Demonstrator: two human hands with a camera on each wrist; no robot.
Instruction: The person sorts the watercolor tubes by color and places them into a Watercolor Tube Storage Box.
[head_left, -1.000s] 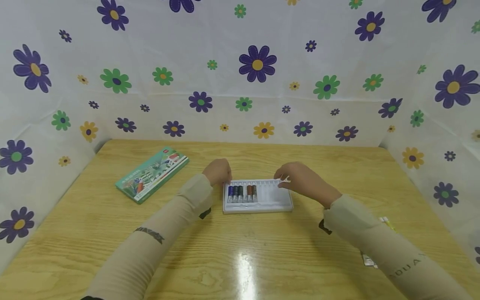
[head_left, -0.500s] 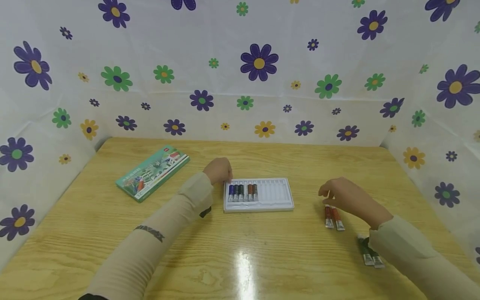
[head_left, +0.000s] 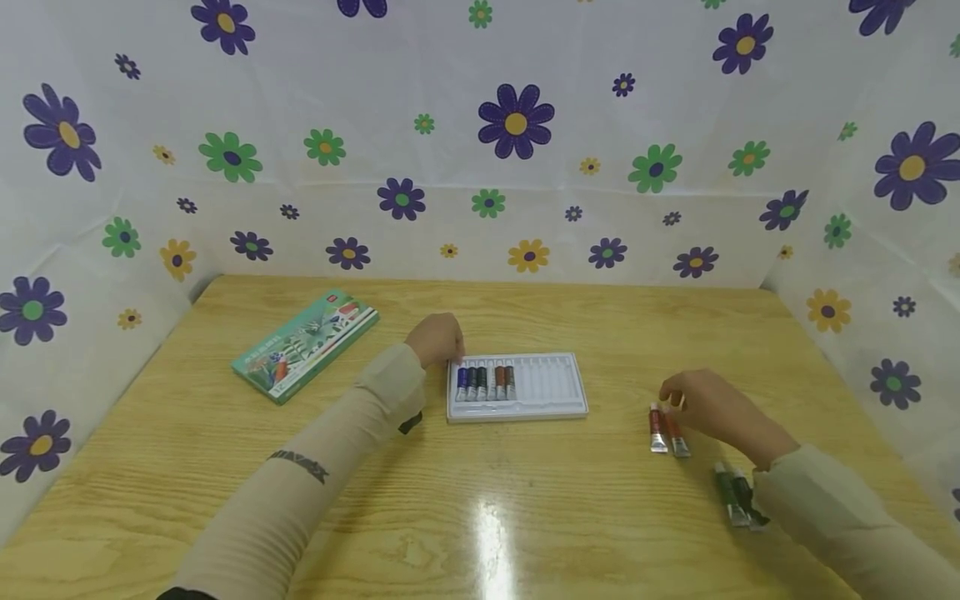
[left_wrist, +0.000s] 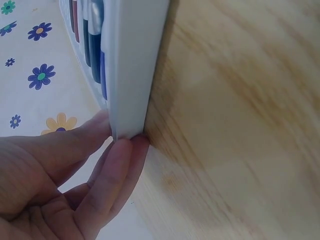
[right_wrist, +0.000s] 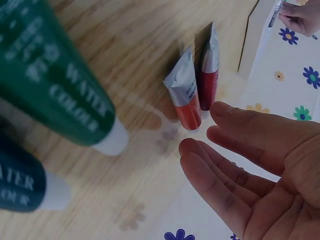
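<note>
A white plastic tray (head_left: pixel 551 408) bears a row of several small paint tubes on its left half, with bare slots to the right. My left hand (left_wrist: pixel 75 170) pinches the tray's far left corner between thumb and fingers. Off to the right, my right hand (head_left: pixel 712 410) hovers at the cap ends of two paint tubes, a red tube (right_wrist: pixel 209 82) and an orange-red tube (right_wrist: pixel 187 110). Its thumb and fingers are apart, and nothing lies between them. Nearer the wrist lie a green paint tube (right_wrist: pixel 60 80) and a darker blue-green tube (right_wrist: pixel 20 175).
A green illustrated paint box (head_left: pixel 306 346) lies slanted at the back left of the wooden table (head_left: pixel 420 508). Flower-print cloth (head_left: pixel 480 167) hangs behind the table and along both sides.
My right hand has moved from the tray's far right edge to the right, over the red and orange-red tubes. My left hand has stayed at the tray's corner.
</note>
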